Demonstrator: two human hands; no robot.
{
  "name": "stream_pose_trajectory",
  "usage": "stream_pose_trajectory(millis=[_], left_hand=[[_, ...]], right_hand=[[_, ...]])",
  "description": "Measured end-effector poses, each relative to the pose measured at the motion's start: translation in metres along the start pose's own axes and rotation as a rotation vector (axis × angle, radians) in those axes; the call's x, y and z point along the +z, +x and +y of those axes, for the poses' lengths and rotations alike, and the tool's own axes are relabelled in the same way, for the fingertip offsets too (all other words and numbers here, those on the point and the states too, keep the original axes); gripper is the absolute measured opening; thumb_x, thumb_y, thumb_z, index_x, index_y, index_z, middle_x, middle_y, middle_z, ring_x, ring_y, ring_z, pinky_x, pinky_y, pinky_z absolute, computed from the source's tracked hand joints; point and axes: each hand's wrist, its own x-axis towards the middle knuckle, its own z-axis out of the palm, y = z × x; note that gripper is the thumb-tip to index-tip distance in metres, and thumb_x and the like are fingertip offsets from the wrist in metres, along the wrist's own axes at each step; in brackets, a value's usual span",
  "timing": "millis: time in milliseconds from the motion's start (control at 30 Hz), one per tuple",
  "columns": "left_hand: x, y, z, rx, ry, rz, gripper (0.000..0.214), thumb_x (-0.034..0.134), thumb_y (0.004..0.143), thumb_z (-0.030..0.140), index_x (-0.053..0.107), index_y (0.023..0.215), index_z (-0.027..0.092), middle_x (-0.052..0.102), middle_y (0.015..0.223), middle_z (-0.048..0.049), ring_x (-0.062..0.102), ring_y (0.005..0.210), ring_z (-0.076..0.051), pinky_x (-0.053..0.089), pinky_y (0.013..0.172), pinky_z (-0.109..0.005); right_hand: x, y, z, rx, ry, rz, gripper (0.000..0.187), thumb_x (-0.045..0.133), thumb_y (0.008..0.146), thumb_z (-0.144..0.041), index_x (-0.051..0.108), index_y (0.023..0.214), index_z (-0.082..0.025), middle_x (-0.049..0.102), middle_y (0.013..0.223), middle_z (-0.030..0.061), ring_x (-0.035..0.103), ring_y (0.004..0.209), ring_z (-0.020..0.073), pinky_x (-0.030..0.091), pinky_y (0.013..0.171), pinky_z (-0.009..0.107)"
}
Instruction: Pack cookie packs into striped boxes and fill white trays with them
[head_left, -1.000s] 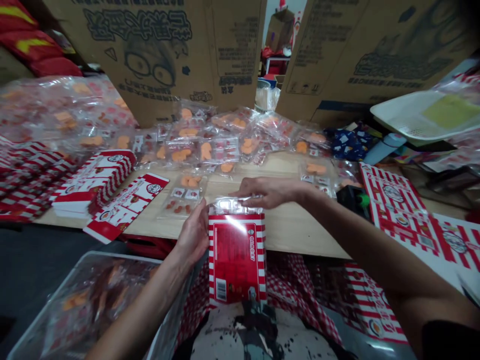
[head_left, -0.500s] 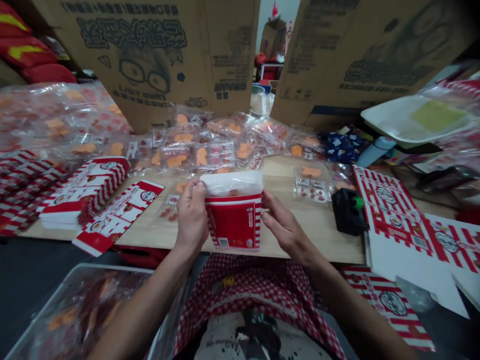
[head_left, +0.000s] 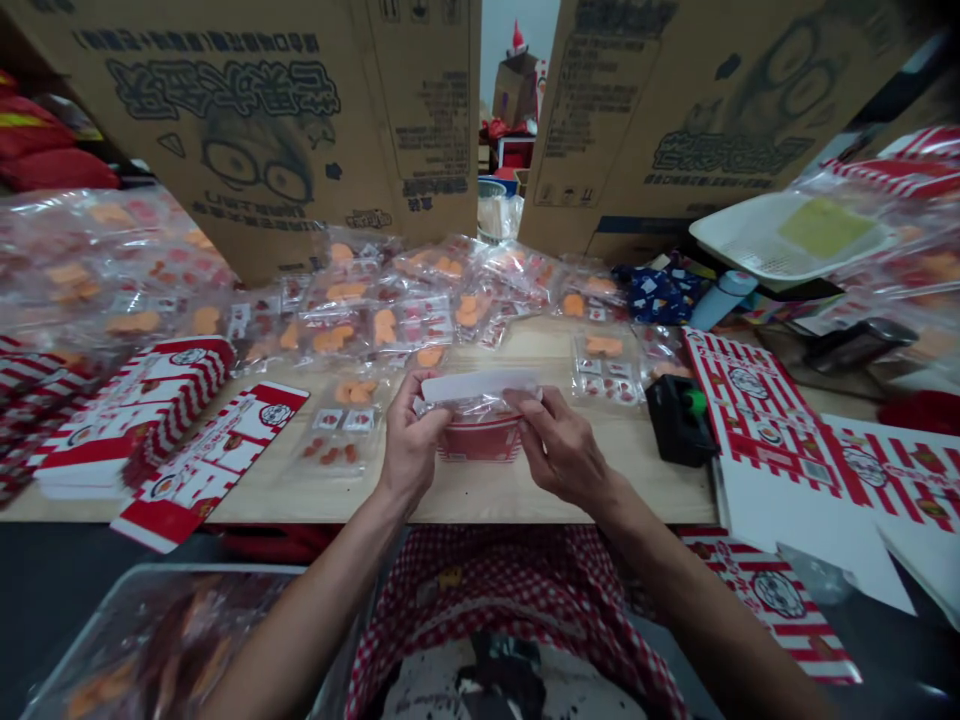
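Observation:
A red and white cardboard box [head_left: 480, 448] stands over the front of the table between my hands, its white flap [head_left: 480, 385] raised at the far side. Clear plastic wrapping shows in the box's mouth; what lies deeper is hidden. My left hand [head_left: 412, 440] is closed on the box's left end, thumb on the near rim. With bent fingers my right hand [head_left: 564, 442] grips the right end, fingertips by the flap and the plastic. Left of the box lies a clear packet [head_left: 341, 425] with orange pieces and small printed sachets.
Many similar packets [head_left: 412, 325] lie along the back, before big cardboard cartons [head_left: 247, 130]. Flat striped boxes [head_left: 142, 410] are stacked left, a loose one [head_left: 214, 460] beside them. At right are a black tape dispenser [head_left: 679, 425], striped cards [head_left: 757, 410] and a white basket [head_left: 750, 235].
The box has tipped, so its open top and flap now face me more than its red side. My right hand has closed in on its upper right end. The view has shifted slightly.

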Motion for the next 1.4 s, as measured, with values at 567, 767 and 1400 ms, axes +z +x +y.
stream_pose_trajectory(millis=[567,767,1400], left_hand=[[0.012,0.000,-0.011,0.120,0.075,0.189,0.035,0.070,0.072,0.022,0.052,0.102,0.024,0.052,0.082,0.0035,0.049,0.069,-0.012,0.040,0.063,-0.020],[0.002,-0.013,-0.039,0.463,0.107,0.191,0.031,0.070,0.086,0.047,0.054,0.098,0.024,0.058,0.105,-0.0058,0.057,0.100,-0.020,0.046,0.094,-0.030],[-0.032,0.025,-0.003,0.226,0.157,-0.388,0.024,0.077,0.083,0.045,0.082,0.090,0.022,0.072,0.108,-0.0117,0.064,0.106,-0.026,0.049,0.096,-0.036]], right_hand=[[0.032,-0.021,0.002,0.156,0.157,0.348,0.058,0.047,0.098,-0.017,0.032,0.153,-0.028,0.057,0.136,0.0173,0.063,0.116,0.0299,0.058,0.094,0.050],[0.037,-0.018,0.010,0.063,0.095,0.279,0.051,0.043,0.097,-0.016,0.040,0.147,-0.028,0.061,0.128,0.0160,0.061,0.120,0.0316,0.056,0.096,0.053],[-0.010,0.014,0.027,0.003,0.248,0.020,0.032,0.048,0.099,-0.019,0.064,0.125,-0.031,0.062,0.115,0.0091,0.063,0.106,0.0244,0.056,0.086,0.041]])
